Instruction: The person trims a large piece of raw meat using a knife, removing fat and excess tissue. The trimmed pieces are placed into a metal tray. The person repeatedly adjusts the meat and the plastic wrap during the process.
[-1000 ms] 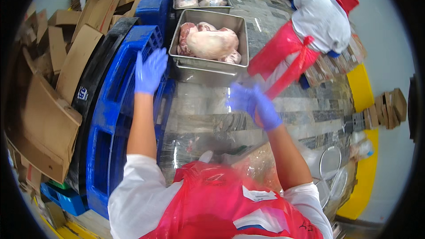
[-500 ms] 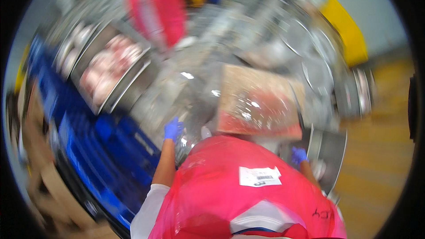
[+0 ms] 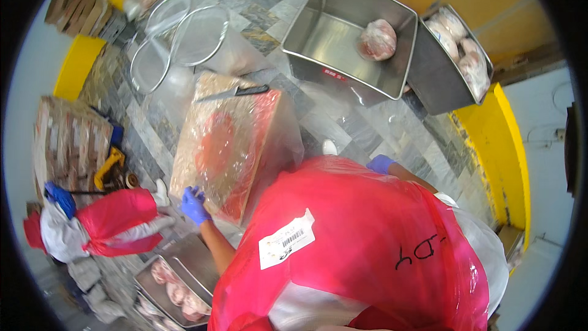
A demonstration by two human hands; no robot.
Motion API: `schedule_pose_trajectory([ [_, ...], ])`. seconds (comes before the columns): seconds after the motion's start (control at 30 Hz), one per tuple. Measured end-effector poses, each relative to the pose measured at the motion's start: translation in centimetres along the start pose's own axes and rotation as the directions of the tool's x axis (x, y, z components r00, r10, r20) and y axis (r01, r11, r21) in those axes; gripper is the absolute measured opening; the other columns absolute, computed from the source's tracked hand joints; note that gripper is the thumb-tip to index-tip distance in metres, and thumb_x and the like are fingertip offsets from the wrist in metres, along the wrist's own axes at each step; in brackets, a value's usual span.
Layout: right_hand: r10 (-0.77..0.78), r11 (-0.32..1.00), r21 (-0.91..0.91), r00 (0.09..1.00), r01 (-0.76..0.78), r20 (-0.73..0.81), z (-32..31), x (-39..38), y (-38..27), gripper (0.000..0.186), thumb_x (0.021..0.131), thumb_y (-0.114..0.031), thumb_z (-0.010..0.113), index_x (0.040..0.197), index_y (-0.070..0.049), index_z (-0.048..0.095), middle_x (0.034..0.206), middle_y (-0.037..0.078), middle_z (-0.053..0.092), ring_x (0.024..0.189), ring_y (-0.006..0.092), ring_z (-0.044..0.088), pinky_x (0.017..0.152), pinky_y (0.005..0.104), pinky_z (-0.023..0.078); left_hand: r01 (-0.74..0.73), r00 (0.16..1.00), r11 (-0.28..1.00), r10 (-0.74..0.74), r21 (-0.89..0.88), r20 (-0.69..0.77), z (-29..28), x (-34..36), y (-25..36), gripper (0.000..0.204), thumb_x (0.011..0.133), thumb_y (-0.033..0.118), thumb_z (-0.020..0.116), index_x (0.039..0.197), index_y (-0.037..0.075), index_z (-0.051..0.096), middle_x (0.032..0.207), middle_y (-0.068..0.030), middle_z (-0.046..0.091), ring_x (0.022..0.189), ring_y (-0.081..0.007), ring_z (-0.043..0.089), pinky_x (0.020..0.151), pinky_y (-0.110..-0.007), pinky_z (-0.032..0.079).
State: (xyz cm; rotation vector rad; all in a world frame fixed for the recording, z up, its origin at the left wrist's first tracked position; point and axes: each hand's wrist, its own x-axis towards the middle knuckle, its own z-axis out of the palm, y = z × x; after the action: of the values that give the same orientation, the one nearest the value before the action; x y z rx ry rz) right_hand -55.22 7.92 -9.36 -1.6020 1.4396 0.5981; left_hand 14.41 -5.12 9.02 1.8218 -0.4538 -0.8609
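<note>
Beside the near left corner of a plastic-covered block (image 3: 211,147), stained red on top, my left hand (image 3: 195,205) has its gloved fingers apart and holds nothing. A black-handled knife (image 3: 248,91) lies on the block's far end. My right hand (image 3: 380,164), in a blue glove, hangs low at the right of my red apron (image 3: 355,220). It is small in view and partly behind the apron, so I cannot tell its finger shape.
A steel bin (image 3: 312,37) with one bagged meat piece (image 3: 376,40) stands beside a fuller bin (image 3: 432,79). Ring-mouthed bags (image 3: 202,37) lie beyond the block. A co-worker (image 3: 122,220) stands at left by a pallet jack (image 3: 107,168), near meat trays (image 3: 184,245). Yellow barrier (image 3: 502,147) at right.
My view has swung sharply right, away from the blue pallets and meat trays, onto the covered block and steel bins. My hands have dropped from their raised spots to my sides.
</note>
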Motion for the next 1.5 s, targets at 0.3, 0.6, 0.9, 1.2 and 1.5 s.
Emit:
schedule_pose_trajectory([
  [0.3, 0.34, 0.925, 0.264, 0.905, -0.273, -0.255, -5.5, 2.0, 9.2, 0.045, 0.097, -0.039, 0.045, 0.103, -0.004, 0.073, 0.112, 0.022, 0.069, 0.106, 0.0373, 0.065, 0.095, 0.0459, 0.05, -0.677, 0.662, 0.562, 0.183, 0.475, 0.727, 19.5, -8.3, 0.9, 0.032, 0.097, 0.021, 0.064, 0.118, -0.003, 0.067, 0.1, -0.0111, 0.073, 0.085, -0.0143, 0.067, 0.074, -0.028, 0.054],
  [0.6, 0.504, 0.654, 0.748, 0.802, -0.111, -0.322, -19.4, 3.0, 8.8, 0.044, 0.095, -0.041, 0.05, 0.103, -0.004, 0.073, 0.116, 0.02, 0.068, 0.109, 0.0366, 0.064, 0.094, 0.0458, 0.049, -0.533, 0.688, 0.681, 0.004, 0.502, 0.725, 26.7, -4.3, 2.6, 0.037, 0.096, 0.026, 0.063, 0.119, -0.003, 0.066, 0.114, -0.0181, 0.072, 0.106, -0.0243, 0.069, 0.093, -0.035, 0.052],
  [0.9, 0.368, 0.819, 0.573, 0.782, -0.016, -0.504, -24.7, -1.6, 8.0, 0.04, 0.094, -0.037, 0.056, 0.108, -0.003, 0.07, 0.107, 0.021, 0.07, 0.101, 0.0369, 0.066, 0.09, 0.0441, 0.05, -0.688, 0.482, 0.597, -0.05, 0.413, 0.875, 42.9, -8.0, 5.6, 0.043, 0.094, 0.033, 0.065, 0.121, 0.0, 0.065, 0.112, -0.0209, 0.071, 0.101, -0.0308, 0.071, 0.088, -0.039, 0.054],
  [1.2, 0.458, 0.685, 0.728, 0.774, 0.004, -0.436, -37.5, 16.6, 17.6, 0.036, 0.09, -0.038, 0.053, 0.1, -0.008, 0.07, 0.105, 0.021, 0.068, 0.098, 0.042, 0.064, 0.087, 0.0492, 0.05, -0.501, 0.699, 0.469, -0.277, 0.727, 0.66, 37.2, -9.3, 2.6, 0.039, 0.094, 0.03, 0.066, 0.117, -0.001, 0.067, 0.103, -0.0203, 0.073, 0.092, -0.0293, 0.072, 0.08, -0.037, 0.056],
  [1.5, 0.318, 0.927, 0.08, 0.657, -0.366, -0.683, -52.8, 36.5, 33.0, 0.064, 0.091, -0.041, 0.059, 0.147, -0.014, 0.044, 0.154, 0.014, 0.041, 0.142, 0.0386, 0.036, 0.112, 0.052, 0.036, 0.345, 0.739, 0.36, -0.673, 0.867, -0.015, 30.8, -16.7, 6.3, 0.03, 0.092, 0.023, 0.067, 0.113, 0.0, 0.066, 0.093, -0.0082, 0.072, 0.077, -0.0158, 0.068, 0.067, -0.03, 0.056],
])
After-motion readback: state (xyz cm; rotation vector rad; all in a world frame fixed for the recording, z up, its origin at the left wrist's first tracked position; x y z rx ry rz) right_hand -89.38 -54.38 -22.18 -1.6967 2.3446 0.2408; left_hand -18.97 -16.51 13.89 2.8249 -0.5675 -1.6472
